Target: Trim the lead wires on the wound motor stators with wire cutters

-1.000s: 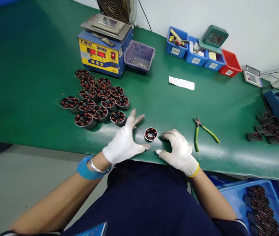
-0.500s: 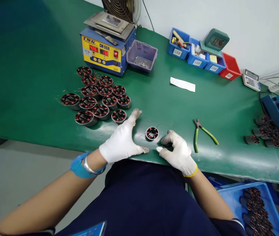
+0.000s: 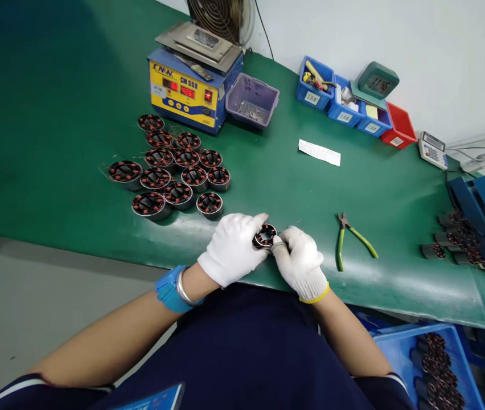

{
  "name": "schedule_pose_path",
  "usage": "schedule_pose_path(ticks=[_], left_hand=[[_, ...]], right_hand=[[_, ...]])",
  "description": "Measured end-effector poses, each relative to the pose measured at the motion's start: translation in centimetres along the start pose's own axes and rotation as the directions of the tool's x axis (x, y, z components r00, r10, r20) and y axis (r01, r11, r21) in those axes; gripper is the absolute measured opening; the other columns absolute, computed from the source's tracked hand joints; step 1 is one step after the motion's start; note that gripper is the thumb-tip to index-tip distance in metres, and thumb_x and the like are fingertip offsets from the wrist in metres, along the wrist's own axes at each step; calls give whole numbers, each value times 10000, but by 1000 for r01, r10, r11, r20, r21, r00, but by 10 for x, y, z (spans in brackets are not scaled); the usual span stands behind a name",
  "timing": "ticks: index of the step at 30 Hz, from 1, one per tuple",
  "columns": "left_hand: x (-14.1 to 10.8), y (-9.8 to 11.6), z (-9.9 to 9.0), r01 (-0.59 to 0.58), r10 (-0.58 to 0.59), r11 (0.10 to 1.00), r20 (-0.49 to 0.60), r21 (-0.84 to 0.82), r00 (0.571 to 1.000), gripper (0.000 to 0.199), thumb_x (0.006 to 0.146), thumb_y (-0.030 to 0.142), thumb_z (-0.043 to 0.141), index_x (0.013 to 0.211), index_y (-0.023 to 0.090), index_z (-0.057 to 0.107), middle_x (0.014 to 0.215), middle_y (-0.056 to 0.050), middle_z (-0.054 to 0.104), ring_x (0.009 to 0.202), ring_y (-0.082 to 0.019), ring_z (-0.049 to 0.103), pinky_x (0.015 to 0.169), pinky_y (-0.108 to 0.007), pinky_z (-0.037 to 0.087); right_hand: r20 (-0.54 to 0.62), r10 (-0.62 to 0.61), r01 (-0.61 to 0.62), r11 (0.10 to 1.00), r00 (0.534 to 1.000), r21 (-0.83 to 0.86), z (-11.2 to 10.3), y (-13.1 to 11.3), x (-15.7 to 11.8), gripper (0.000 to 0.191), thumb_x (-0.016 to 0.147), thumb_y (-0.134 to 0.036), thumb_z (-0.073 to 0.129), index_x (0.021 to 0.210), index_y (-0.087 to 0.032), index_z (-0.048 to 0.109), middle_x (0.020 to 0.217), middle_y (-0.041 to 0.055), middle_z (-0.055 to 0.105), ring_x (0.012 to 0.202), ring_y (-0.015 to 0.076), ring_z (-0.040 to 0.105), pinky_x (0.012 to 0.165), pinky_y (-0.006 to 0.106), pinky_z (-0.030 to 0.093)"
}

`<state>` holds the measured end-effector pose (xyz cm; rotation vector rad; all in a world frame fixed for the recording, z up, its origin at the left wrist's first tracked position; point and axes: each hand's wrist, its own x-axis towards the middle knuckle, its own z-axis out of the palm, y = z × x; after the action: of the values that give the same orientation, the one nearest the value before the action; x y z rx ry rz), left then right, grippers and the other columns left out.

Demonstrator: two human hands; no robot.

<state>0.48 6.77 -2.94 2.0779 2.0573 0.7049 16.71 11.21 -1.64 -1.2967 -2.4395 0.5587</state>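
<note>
A small motor stator (image 3: 260, 241), a dark ring with copper windings, is at the table's front edge. My left hand (image 3: 237, 246), in a white glove, closes around its left side with fingers behind and thumb in front. At the stator's right rim my gloved right hand (image 3: 299, 256) has thumb and forefinger pinched on what looks like a thin lead wire; the fingertips partly hide it. Green-handled cutting pliers (image 3: 344, 226) lie with jaws apart to the right of that hand. Several more stators (image 3: 178, 193) stand grouped to the left, copper ends sticking out.
Behind the group sits a blue and yellow CM 558 unit (image 3: 183, 99) beside a purple bin (image 3: 263, 105). Small blue boxes (image 3: 313, 98), a red box (image 3: 396, 134), a clock (image 3: 379, 82) and a calculator (image 3: 432, 151) line the wall. Stators fill a blue crate (image 3: 390, 341) below right.
My left hand has moved right and closed around the stator, which stood untouched between both hands before. My right hand has shifted left to its rim and pinched its fingers together.
</note>
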Motion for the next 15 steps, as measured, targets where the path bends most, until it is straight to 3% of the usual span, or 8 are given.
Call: schedule_pose_path(ticks=[3,6,9,11,13,15], left_hand=[[-5,5,2,42,-44,998,-41,-45,998,417,782,393,610,1121,154,653,943,-99,702,888,-298,647,816,-428,494],[-8,7,4,76,-80,995,-63,-72,995,394,779,401,617,1083,153,659,955,-97,700,898,-306,642,811,-436,491],[-9,7,4,111,-118,986,-52,-122,992,443,758,413,656,1114,149,644,989,-96,693,923,-310,635,825,-441,487],[-9,6,2,138,-146,975,-31,-175,989,562,708,474,715,1150,139,623,1021,-99,687,944,-313,632,840,-439,485],[-9,6,1,158,-164,963,-13,-219,986,699,646,565,755,1173,131,607,1037,-104,683,954,-318,631,848,-439,483],[-8,6,1,166,-172,959,-9,-230,985,770,632,615,757,1207,131,592,1029,-105,684,952,-321,631,844,-440,479]], right_hand=[[2,-2,1,999,1000,35,0,8,0,254,924,-294,446,698,-201,515,708,22,547,697,163,522,671,286,401],[1,-79,79,994,997,-78,-3,11,2,285,925,-291,456,672,-196,547,688,34,557,704,180,518,851,352,435],[70,-102,111,986,992,-127,-13,12,5,208,888,-257,513,708,-190,592,717,34,598,738,186,549,1007,420,391],[154,-49,57,997,987,-45,-22,13,8,62,833,-229,582,827,-196,635,822,30,651,823,190,592,985,395,421],[234,22,-35,998,972,50,-29,14,11,238,780,-243,653,1017,-225,645,984,23,680,927,195,618,894,349,470],[243,70,-101,988,967,118,-31,14,14,330,774,-285,679,1100,-255,634,1074,13,675,968,192,627,831,320,485]])
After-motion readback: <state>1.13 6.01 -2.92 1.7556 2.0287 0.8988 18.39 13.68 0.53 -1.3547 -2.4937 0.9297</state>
